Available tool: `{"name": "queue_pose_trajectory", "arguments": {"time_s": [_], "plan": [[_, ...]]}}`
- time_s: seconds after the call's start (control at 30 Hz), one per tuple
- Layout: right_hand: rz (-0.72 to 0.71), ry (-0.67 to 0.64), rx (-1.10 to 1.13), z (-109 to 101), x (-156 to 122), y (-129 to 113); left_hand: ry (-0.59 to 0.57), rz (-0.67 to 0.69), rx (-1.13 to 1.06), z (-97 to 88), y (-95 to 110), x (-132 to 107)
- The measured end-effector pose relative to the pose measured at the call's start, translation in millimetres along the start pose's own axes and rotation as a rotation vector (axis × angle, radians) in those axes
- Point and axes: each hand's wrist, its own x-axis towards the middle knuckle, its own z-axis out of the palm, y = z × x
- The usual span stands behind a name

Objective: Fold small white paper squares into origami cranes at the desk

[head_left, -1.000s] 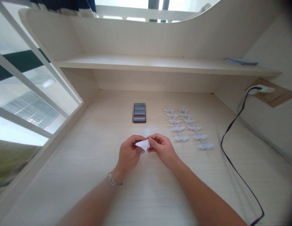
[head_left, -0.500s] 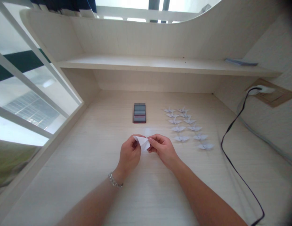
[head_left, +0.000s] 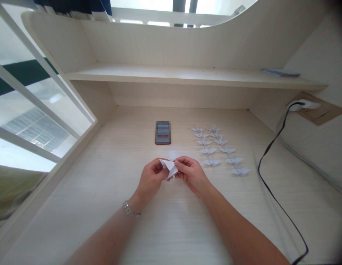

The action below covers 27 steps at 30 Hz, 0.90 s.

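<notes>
A small folded piece of white paper [head_left: 168, 167] is held just above the pale wooden desk [head_left: 104, 176], near its middle. My left hand [head_left: 151, 179] pinches its left side, with a silver bracelet [head_left: 128, 209] on that wrist. My right hand [head_left: 191, 174] pinches its right side. Both hands have their fingers closed on the paper. To the right of my hands lie several finished white paper cranes [head_left: 219, 149] in two rows on the desk.
A dark phone [head_left: 163, 132] lies flat behind my hands. A black cable [head_left: 270, 147] runs from a wall socket [head_left: 306, 106] on the right down across the desk. A shelf [head_left: 187, 75] spans the back with a flat blue thing [head_left: 281, 72] on it. A window [head_left: 27, 110] is on the left.
The paper has been turned and refolded between my fingers, its upper corner now pointing up and left. My hands stay in almost the same spot.
</notes>
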Motion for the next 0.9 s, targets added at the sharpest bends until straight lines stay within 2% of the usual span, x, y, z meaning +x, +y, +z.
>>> {"name": "queue_pose_trajectory", "arguments": {"time_s": [0.1, 0.27, 0.4, 0.57, 0.77, 0.9], "plan": [[-0.013, -0.014, -0.013, -2, 1, 3, -0.056, -0.057, -0.096, 0.6, 0, 0], [-0.035, 0.047, -0.080, -2, 4, 7, 0.014, -0.090, -0.077, 0.2, -2, 1], [-0.107, 0.055, -0.164, 2, 2, 5, 0.103, -0.070, -0.048, -3.2, -4, 4], [-0.245, 0.023, -0.424, 7, -4, 5, 0.151, 0.022, 0.070, -7.4, -6, 4], [-0.350, 0.139, -0.637, 9, -7, 5, 0.126, 0.111, 0.271, -2.9, -7, -1], [-0.475, 0.239, -0.807, 10, -9, 3, 0.134, 0.128, 0.325, -1.2, -6, -2]]}}
